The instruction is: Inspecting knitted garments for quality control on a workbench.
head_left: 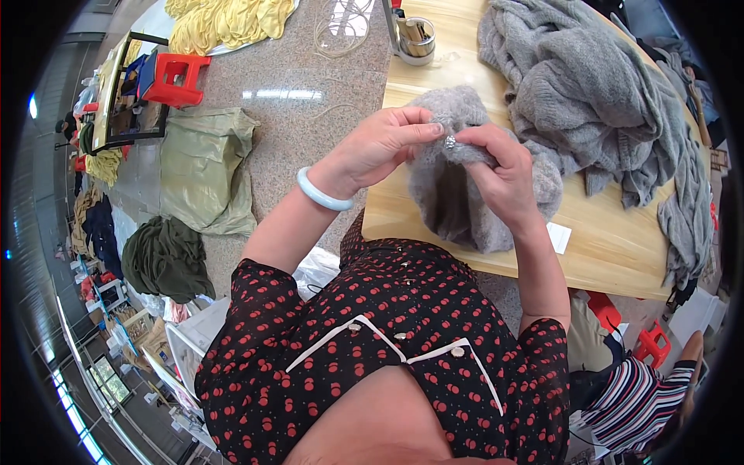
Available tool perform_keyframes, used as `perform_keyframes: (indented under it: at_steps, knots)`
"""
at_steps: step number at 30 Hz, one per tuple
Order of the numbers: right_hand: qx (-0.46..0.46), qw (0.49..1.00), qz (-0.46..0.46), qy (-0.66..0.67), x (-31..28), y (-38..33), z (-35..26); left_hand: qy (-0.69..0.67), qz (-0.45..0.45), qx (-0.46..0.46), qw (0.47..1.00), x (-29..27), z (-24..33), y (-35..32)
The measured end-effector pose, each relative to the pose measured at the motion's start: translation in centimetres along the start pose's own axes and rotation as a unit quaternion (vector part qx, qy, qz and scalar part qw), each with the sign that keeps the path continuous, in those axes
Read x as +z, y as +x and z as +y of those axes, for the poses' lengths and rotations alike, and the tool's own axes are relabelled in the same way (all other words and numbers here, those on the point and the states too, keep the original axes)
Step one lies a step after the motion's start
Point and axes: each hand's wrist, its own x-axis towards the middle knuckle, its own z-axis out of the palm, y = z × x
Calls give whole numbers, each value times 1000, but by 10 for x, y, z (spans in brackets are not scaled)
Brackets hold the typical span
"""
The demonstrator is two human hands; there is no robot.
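A fuzzy grey knit garment (496, 221) hangs from both my hands over the near left edge of the wooden table (612, 248). Between my fingertips, a small shiny silver button (449, 142) shows on the garment's edge. My left hand (391, 143), with a pale bangle (322, 192) on the wrist, pinches the knit just left of the button. On the other side, my right hand (504, 167) is closed on the knit, thumb and forefinger beside the button. Folds of the garment hide some of my fingertips.
Grey knitwear (597, 85) is heaped at the table's far right. A cup of tools (416, 39) stands at the far left corner, and a white tag (558, 237) lies near the front edge. Left on the floor are a red stool (177, 79), a green sack (205, 167) and dark cloth (164, 260). A person in stripes (635, 407) is at lower right.
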Motion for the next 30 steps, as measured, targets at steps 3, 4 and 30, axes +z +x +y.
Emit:
perform_keyframes:
  at_steps: [3,4,30]
  knots:
    - [-20,999,25,6,3,3,7,13,-1,10,1000,0,0,0]
    - [-15,1000,25,5,3,3,9,22,-4,21,1000,0,-1,0]
    - [-55,994,-23,-89,21,7,35,595,75,461,654,-12,-30,0]
